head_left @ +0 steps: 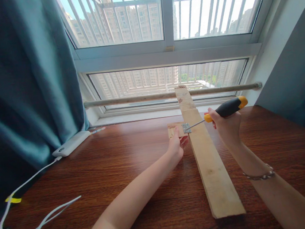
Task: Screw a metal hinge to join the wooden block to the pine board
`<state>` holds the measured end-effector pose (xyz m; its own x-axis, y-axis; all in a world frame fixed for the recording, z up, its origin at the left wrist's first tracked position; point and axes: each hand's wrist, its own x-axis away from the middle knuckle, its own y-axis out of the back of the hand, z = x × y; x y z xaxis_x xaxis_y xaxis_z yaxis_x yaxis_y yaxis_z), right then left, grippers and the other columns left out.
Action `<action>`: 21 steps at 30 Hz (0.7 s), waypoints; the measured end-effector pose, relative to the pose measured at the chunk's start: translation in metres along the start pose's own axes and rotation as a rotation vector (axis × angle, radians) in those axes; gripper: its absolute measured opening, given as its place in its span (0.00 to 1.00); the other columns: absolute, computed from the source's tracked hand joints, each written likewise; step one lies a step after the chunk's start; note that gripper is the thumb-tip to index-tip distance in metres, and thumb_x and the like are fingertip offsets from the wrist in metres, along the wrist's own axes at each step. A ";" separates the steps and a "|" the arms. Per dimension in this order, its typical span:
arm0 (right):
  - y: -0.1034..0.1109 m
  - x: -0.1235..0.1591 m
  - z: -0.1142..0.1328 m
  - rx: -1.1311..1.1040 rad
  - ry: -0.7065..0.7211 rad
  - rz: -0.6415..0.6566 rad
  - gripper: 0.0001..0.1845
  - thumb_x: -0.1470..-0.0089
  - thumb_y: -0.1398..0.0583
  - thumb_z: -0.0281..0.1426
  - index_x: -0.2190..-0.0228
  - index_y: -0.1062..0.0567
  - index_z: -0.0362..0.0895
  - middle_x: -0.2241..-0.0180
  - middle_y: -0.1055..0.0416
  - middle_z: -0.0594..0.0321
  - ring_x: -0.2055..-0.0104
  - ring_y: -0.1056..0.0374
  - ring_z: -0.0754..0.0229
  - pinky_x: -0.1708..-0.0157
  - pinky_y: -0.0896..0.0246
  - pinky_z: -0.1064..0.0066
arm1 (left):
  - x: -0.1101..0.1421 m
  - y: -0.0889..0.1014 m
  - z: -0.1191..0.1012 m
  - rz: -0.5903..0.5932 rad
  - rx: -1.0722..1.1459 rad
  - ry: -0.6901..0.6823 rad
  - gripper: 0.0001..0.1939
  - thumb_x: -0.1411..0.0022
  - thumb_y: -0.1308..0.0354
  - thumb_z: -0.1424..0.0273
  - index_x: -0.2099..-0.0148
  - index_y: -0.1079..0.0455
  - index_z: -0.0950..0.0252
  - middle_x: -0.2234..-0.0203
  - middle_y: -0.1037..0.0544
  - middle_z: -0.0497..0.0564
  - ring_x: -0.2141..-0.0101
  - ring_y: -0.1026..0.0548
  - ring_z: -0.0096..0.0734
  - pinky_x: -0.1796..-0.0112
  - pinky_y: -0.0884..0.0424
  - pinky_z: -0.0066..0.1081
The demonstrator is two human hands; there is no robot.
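Note:
A long wooden plank (209, 159) lies on the dark wooden table (119, 162), its far end leaning on a metal rail. A small wooden block (174, 128) sits against the plank's left edge, and a small metal hinge (186, 127) bridges the two. My right hand (226, 124) is closed round the black and yellow handle of a screwdriver (227, 108), whose tip rests on the hinge. My left hand (176, 146) presses on the small block, fingers curled at its near edge.
A white power bank (70, 143) lies at the back left by the teal curtain (23, 89), with white cables (38, 223) trailing toward the front left. A metal rail (139, 98) runs across the window. A grey wall stands at right.

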<state>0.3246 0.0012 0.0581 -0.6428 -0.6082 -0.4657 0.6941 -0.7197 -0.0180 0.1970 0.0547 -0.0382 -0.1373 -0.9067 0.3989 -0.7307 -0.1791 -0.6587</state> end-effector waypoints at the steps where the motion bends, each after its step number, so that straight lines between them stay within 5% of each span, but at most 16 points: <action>1: 0.000 0.000 -0.001 0.008 0.002 0.004 0.18 0.61 0.36 0.38 0.89 0.35 0.42 0.91 0.39 0.65 0.90 0.43 0.65 0.92 0.51 0.75 | 0.000 0.000 0.000 0.000 0.000 0.001 0.11 0.42 0.45 0.62 0.64 0.32 0.66 0.72 0.26 0.50 0.78 0.29 0.24 0.76 0.33 0.25; 11: -0.002 0.001 -0.009 0.105 0.052 0.044 0.18 0.60 0.37 0.39 0.88 0.35 0.41 0.91 0.40 0.67 0.89 0.41 0.65 0.90 0.49 0.76 | 0.005 -0.003 -0.002 -0.007 -0.013 0.011 0.12 0.42 0.46 0.62 0.65 0.33 0.67 0.75 0.27 0.49 0.79 0.30 0.23 0.76 0.35 0.24; 21: 0.003 -0.005 -0.002 0.115 0.051 -0.067 0.19 0.61 0.37 0.40 0.88 0.36 0.42 0.91 0.40 0.66 0.89 0.41 0.63 0.91 0.49 0.74 | 0.004 -0.002 -0.003 -0.010 -0.017 0.014 0.12 0.41 0.46 0.62 0.64 0.33 0.67 0.75 0.27 0.50 0.79 0.29 0.25 0.76 0.35 0.25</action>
<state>0.3307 0.0028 0.0589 -0.6673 -0.5419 -0.5110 0.6064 -0.7936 0.0497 0.1962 0.0525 -0.0332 -0.1390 -0.8993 0.4147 -0.7434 -0.1818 -0.6436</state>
